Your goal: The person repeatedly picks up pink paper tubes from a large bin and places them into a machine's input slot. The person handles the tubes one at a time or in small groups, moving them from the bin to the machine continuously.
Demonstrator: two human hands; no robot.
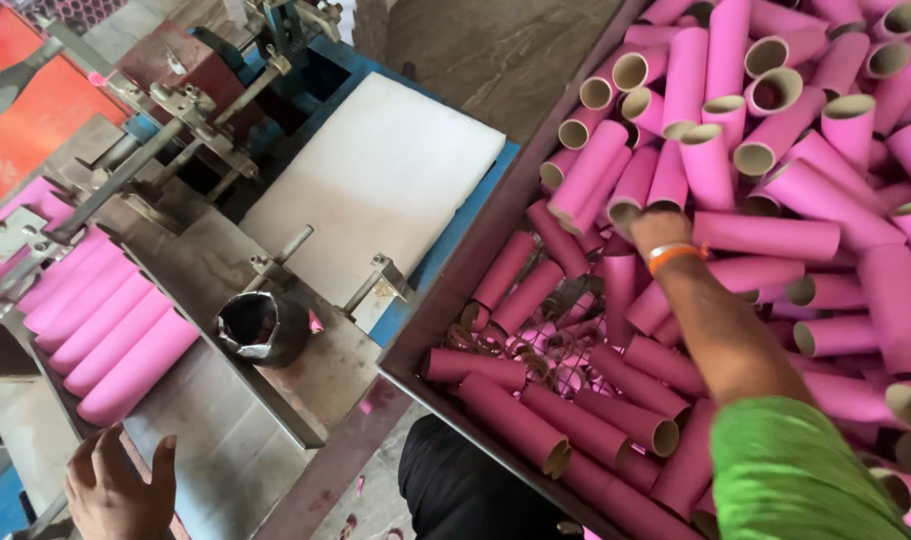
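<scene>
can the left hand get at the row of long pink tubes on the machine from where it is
Probably yes. The left hand rests open on the metal table just below the long pink tubes, with nothing between them; the right hand is in the bin.

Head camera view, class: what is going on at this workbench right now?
A person's right hand reaches into a large bin heaped with pink cardboard tubes; its fingers are buried among them, so whether it grips one cannot be seen. The left hand rests open on the edge of a metal machine table. A row of pink tubes lies side by side in the machine's tray, beside a dark metal cup and a white board.
</scene>
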